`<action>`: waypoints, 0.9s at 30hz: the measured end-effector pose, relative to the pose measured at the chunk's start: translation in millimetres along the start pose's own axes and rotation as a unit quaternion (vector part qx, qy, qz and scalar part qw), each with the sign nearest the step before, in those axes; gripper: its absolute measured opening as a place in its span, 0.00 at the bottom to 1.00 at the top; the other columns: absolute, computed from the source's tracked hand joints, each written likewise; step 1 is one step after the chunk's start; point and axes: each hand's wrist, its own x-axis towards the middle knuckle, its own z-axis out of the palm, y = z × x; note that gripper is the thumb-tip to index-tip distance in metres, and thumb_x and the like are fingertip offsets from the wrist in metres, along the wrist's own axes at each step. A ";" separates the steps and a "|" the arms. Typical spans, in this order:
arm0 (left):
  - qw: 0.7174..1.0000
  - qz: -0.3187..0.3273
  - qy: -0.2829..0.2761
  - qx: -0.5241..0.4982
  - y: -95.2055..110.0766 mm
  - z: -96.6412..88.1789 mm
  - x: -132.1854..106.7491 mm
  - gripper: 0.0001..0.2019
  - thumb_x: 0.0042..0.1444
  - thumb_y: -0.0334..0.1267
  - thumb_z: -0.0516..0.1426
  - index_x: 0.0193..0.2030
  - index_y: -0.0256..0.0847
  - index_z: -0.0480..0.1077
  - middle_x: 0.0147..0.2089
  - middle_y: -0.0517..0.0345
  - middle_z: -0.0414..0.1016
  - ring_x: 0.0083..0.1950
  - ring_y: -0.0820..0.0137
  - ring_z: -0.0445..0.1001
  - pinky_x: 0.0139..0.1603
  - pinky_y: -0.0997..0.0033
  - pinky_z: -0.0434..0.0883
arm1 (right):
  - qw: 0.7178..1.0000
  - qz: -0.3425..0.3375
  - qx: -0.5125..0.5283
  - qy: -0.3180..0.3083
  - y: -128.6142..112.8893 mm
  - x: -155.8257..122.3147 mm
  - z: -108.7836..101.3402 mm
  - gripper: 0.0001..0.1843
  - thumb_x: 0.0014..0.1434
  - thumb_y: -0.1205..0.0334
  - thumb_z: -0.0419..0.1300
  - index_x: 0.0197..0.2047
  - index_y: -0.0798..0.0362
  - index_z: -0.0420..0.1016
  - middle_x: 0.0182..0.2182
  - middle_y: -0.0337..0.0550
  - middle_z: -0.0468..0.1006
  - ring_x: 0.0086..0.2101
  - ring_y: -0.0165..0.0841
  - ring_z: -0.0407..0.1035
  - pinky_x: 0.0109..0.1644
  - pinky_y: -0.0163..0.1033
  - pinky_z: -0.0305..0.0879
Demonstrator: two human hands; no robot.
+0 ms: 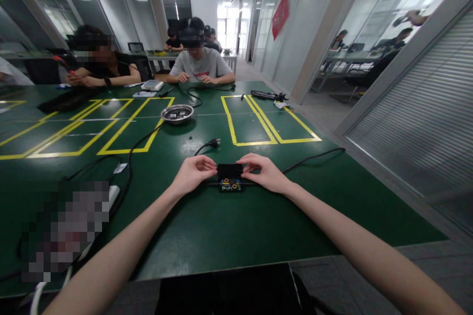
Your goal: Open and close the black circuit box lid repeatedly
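Note:
A small black box (229, 172) with its lid tipped up lies on the green table (221, 226); coloured terminals (230, 186) show inside it. Black cables run out of both its ends, one to a plug (213, 143). My left hand (192, 173) pinches the box's left end with curled fingers. My right hand (263, 172) grips its right end, fingers bent over the lid's edge.
A metal bowl (178, 113) with small parts stands further back. Yellow tape rectangles (258, 123) mark the tabletop. A white power strip (111, 192) and cables lie at the left. Two people sit across the table, with a black tool (266, 94) at the far right.

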 end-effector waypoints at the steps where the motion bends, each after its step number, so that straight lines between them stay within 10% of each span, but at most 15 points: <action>1: 1.000 0.001 0.000 0.002 -0.2 -0.1 0.0 0.13 0.45 0.39 0.70 0.36 0.35 0.77 0.33 0.53 0.83 0.34 0.67 0.82 0.42 0.65 0.80 | 1.000 -0.002 -0.001 0.001 0.4 -0.1 0.2 0.15 0.58 0.61 0.66 0.49 0.51 0.81 0.48 0.47 0.78 0.35 0.30 0.77 0.45 0.43 0.79; 18: 1.000 0.008 -0.005 -0.010 15.7 -1.7 -4.2 0.08 0.52 0.40 0.61 0.34 0.37 0.77 0.29 0.54 0.82 0.34 0.65 0.82 0.41 0.65 0.78 | 0.999 -0.043 -0.031 0.006 -13.8 -0.4 -1.5 0.10 0.62 0.58 0.63 0.44 0.52 0.82 0.40 0.45 0.81 0.35 0.33 0.73 0.40 0.41 0.72; 27: 0.999 -0.006 -0.047 0.019 12.1 2.6 -5.4 0.14 0.53 0.47 0.62 0.33 0.36 0.76 0.25 0.55 0.79 0.28 0.69 0.77 0.33 0.71 0.72 | 0.999 -0.024 0.001 -0.044 -13.8 -4.2 2.8 0.32 0.55 0.60 0.70 0.62 0.52 0.72 0.36 0.40 0.80 0.31 0.29 0.69 0.35 0.36 0.65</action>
